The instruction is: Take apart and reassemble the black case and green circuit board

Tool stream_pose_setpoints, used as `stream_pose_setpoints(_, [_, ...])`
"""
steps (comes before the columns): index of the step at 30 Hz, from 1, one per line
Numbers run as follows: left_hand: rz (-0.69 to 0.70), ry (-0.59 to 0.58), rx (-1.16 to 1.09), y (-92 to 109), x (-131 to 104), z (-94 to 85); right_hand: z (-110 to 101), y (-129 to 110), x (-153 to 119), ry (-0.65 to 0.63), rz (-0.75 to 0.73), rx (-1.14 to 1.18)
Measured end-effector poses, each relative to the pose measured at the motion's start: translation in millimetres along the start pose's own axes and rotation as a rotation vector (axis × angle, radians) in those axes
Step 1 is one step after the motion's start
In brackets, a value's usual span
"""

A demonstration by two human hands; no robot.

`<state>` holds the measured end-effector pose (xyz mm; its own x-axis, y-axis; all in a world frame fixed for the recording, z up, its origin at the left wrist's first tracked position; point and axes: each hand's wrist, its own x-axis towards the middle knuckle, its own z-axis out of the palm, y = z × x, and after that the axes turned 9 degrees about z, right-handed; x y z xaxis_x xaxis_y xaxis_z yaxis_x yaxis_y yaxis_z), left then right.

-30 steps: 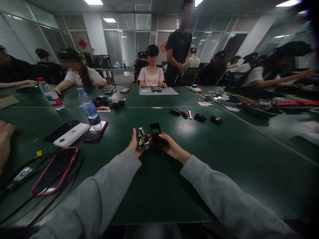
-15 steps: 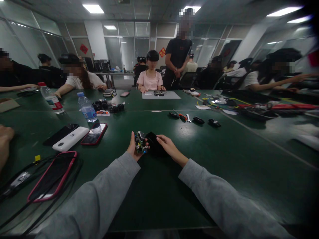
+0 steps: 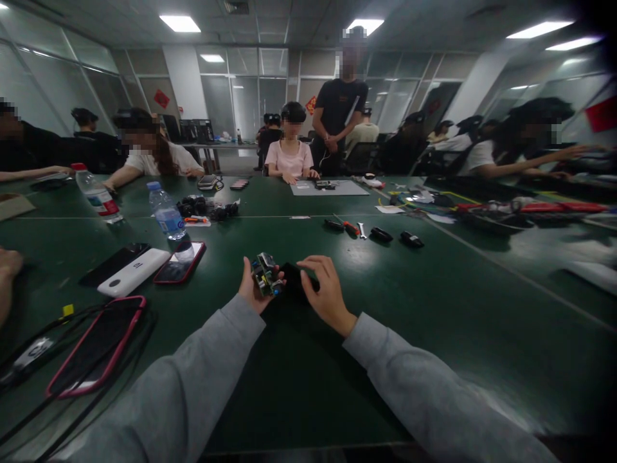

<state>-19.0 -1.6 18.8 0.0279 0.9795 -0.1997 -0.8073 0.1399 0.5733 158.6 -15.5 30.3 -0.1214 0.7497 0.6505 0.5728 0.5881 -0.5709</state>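
Note:
My left hand [image 3: 251,288] is closed around a small circuit board [image 3: 266,275] with several components on it, held tilted above the green table [image 3: 308,379]. A black object [image 3: 291,275], its exact kind too dark to make out, is low between my hands, just right of the board. My right hand [image 3: 328,292] hovers over its right side, thumb and fingers apart with nothing between them. Part of the black object is hidden behind the right fingers.
Left are phones [image 3: 180,262], a white power bank [image 3: 134,271], cables [image 3: 29,354] and two bottles [image 3: 166,212]. Ahead lie a screwdriver [image 3: 351,227], a wrench [image 3: 362,231] and several black parts [image 3: 412,239]. Another person's hand [image 3: 8,263] rests at the left edge; people sit around the table.
My right hand has let go of the black object and its fingers have spread. The black object now sits lower between the hands. My left hand still holds the circuit board, turned slightly.

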Motion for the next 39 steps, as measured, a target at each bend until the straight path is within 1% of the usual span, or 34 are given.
stream_pose_setpoints(3, [-0.001,-0.038,0.034,5,-9,13.2,1,-22,-11,-0.088,-0.167,-0.054])
stream_pose_setpoints(5, [0.023,-0.065,0.053,5,-17,22.7,4,-31,-16,-0.14,-0.209,-0.092])
stream_pose_setpoints(7, [0.007,-0.095,0.084,2,-25,31.1,8,-35,-18,-0.176,-0.185,-0.129])
stream_pose_setpoints(10, [0.043,-0.157,0.071,-6,-34,40.0,12,-31,-16,-0.197,-0.111,-0.146])
stream_pose_setpoints(11, [0.073,-0.181,0.073,-9,-37,41.6,12,-29,-15,-0.195,-0.089,-0.139])
stream_pose_setpoints(12, [0.139,-0.191,0.079,-13,-39,42.6,12,-27,-13,-0.186,-0.068,-0.127])
stream_pose_setpoints(14, [0.318,-0.207,0.13,-20,-43,42.9,10,-24,-11,-0.158,-0.028,-0.092])
stream_pose_setpoints(16, [0.436,-0.275,0.223,-26,-49,42.3,8,-23,-9,-0.125,-0.004,-0.057])
stream_pose_setpoints(18, [0.468,-0.342,0.29,-29,-56,41.6,6,-24,-7,-0.107,0.004,-0.038])
stream_pose_setpoints(21, [0.481,-0.396,0.357,-26,-67,41.0,4,-26,-6,-0.083,0.002,-0.007])
stream_pose_setpoints(23, [0.463,-0.42,0.4,-21,-72,41.2,1,-28,-4,-0.025,0.028,0.026])
stream_pose_setpoints(25, [0.419,-0.432,0.436,-14,-73,41.8,-2,-30,-1,0.044,0.088,0.058])
stream_pose_setpoints(27, [0.405,-0.429,0.467,-8,-71,41.7,-8,-29,5,0.101,0.155,0.095])
stream_pose_setpoints(28, [0.424,-0.418,0.483,-5,-67,40.8,-10,-27,9,0.121,0.183,0.127])
stream_pose_setpoints(30, [0.504,-0.36,0.514,0,-57,36.1,-15,-19,18,0.135,0.236,0.206])
stream_pose_setpoints(32, [0.586,-0.272,0.56,5,-42,27.1,-18,-8,27,0.098,0.291,0.242])
stream_pose_setpoints(33, [0.622,-0.239,0.597,8,-35,21.3,-19,-3,30,0.063,0.309,0.223])
stream_pose_setpoints(36, [0.677,-0.258,0.769,13,-15,4.3,-15,7,35,-0.022,0.322,0.078])
stream_pose_setpoints(39, [0.697,-0.309,0.888,12,-7,-5.1,-5,4,31,-0.072,0.304,-0.044])
